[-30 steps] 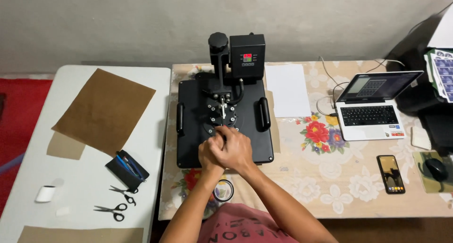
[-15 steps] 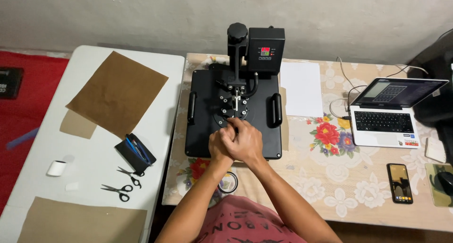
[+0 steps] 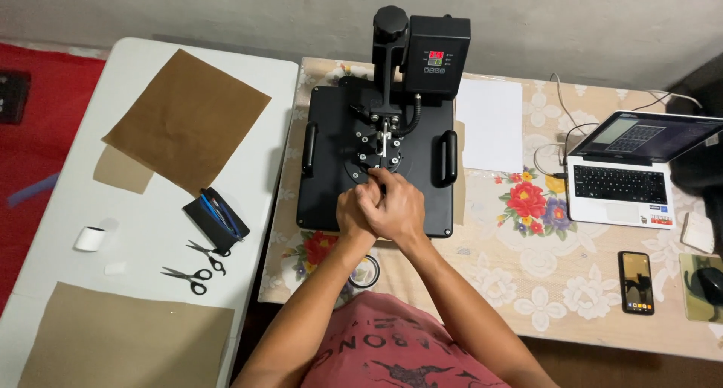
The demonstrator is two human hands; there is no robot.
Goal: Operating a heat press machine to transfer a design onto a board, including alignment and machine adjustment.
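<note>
Heat press (image 3: pixel 376 162) sits closed on the flowered table (image 3: pixel 542 267). Its handle, hidden under the hands, is gripped by left hand (image 3: pixel 354 216) and right hand (image 3: pixel 398 211), both clasped shut. Pressing judged underway; opening is left.

Both hands, left hand (image 3: pixel 354 215) and right hand (image 3: pixel 398 209), are sitting clasped on the heat press (image 3: pixel 331 177) front, blocking access from 6 o'clock. Control box (image 3: pixel 437 53) and column are obstructing 12 o'clock. Side handles are narrowing 3 and 9 o'clock approaches. Open tabletop is lying btwn press and laptop (image 3: pixel 621 177) at 3 o'clock; tape roll (image 3: pixel 365 271) is sitting near 6 o'clock.
</note>
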